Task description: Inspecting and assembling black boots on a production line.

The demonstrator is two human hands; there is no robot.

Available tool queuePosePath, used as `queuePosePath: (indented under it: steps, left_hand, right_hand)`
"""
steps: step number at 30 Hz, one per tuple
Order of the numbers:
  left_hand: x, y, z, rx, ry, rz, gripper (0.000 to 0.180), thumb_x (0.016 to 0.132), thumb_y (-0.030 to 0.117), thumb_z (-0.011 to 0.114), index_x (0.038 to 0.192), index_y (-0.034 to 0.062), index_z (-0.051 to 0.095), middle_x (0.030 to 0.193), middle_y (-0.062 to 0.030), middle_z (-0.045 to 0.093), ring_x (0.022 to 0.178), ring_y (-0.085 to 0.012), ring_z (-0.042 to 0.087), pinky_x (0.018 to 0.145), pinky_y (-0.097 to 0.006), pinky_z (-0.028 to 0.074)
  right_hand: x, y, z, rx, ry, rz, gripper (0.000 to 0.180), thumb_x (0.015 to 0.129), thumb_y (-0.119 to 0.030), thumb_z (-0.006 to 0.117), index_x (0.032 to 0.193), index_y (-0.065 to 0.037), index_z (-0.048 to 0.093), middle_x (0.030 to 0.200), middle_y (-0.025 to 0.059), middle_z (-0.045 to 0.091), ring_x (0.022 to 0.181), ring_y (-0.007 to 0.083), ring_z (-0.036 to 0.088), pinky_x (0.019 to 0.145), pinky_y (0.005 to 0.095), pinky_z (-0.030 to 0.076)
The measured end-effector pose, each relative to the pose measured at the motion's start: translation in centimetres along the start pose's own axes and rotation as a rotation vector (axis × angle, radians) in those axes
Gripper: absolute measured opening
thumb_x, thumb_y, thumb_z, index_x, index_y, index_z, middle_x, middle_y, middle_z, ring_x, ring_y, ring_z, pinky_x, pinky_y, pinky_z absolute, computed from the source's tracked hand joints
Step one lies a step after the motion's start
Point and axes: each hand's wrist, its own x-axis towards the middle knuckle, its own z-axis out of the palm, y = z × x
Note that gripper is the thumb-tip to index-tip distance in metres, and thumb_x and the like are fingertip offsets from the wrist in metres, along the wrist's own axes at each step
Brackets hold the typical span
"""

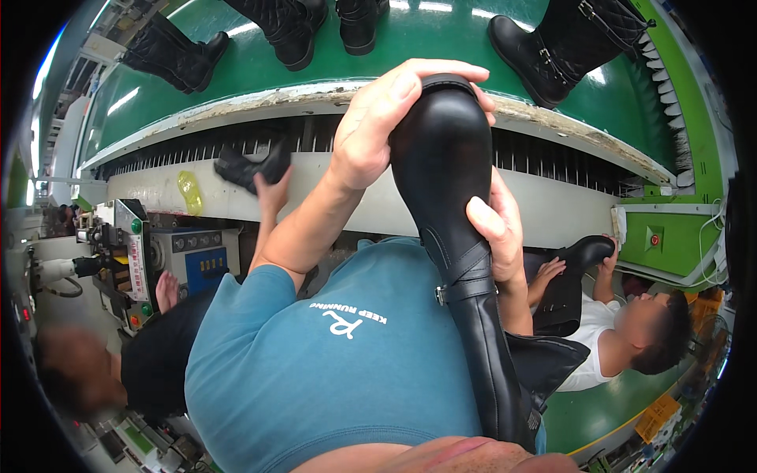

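A tall black leather boot [444, 150] is held up in front of my chest, toe pointing away and shaft running down toward me. A strap with a small silver buckle [441, 296] crosses its ankle. My left hand [374, 118] is wrapped round the toe end, fingers over the front edge of the sole. Against the boot's right side, at the instep, my right hand [501, 229] grips with its thumb on the upper; its other fingers are partly hidden behind the boot.
A green conveyor [426, 59] ahead carries several black boots [532, 59]. Before it runs a white ledge [315, 177] with a yellow bag [189, 193]. Co-workers sit on both sides: a hand [272, 189] at left holds a dark boot [252, 165]; a white-shirted person [603, 339] handles another boot.
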Motion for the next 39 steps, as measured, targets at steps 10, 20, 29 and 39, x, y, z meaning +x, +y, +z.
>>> queuePosePath:
  steps: [10,20,29,39]
  left_hand:
    - [0.0,-1.1,0.1,-0.119,0.055,-0.066,0.074,0.118,0.056,0.03,0.138,-0.0091,0.06,0.121,-0.0297,0.073,0.109,-0.0384,0.077,0.1,-0.05,0.063]
    - [-0.3,-0.1,1.1,0.029,0.02,-0.022,0.08,0.091,0.053,0.081,0.138,-0.0089,0.064,0.12,-0.0209,0.074,0.11,-0.0301,0.077,0.096,-0.044,0.064]
    - [-0.3,0.6,1.3,0.089,0.004,0.013,0.072,0.09,0.045,0.079,0.134,-0.0096,0.068,0.116,-0.0212,0.076,0.106,-0.0295,0.079,0.094,-0.041,0.064]
    - [-0.1,1.0,1.2,0.111,0.018,-0.002,0.071,0.087,0.044,0.08,0.133,-0.0096,0.07,0.111,-0.0221,0.078,0.104,-0.0285,0.078,0.094,-0.04,0.063]
  right_hand:
    - [0.0,0.0,-0.3,0.001,0.0,-0.012,0.069,0.099,-0.026,0.074,0.155,0.004,0.049,0.138,0.0115,0.064,0.126,0.0163,0.061,0.11,0.0322,0.047]
    - [-1.0,-0.1,-0.4,-0.01,-0.005,-0.013,0.073,0.097,-0.027,0.076,0.157,0.003,0.048,0.142,0.0121,0.062,0.129,0.0175,0.06,0.114,0.0338,0.046]
    - [-1.1,0.1,-0.4,-0.041,0.005,-0.028,0.077,0.095,-0.029,0.077,0.158,0.003,0.048,0.143,0.0128,0.062,0.131,0.0186,0.059,0.114,0.035,0.045]
    - [-0.7,0.0,-0.3,-0.029,-0.003,-0.023,0.077,0.094,-0.031,0.078,0.157,0.003,0.048,0.143,0.0128,0.062,0.129,0.0182,0.06,0.113,0.0344,0.046]
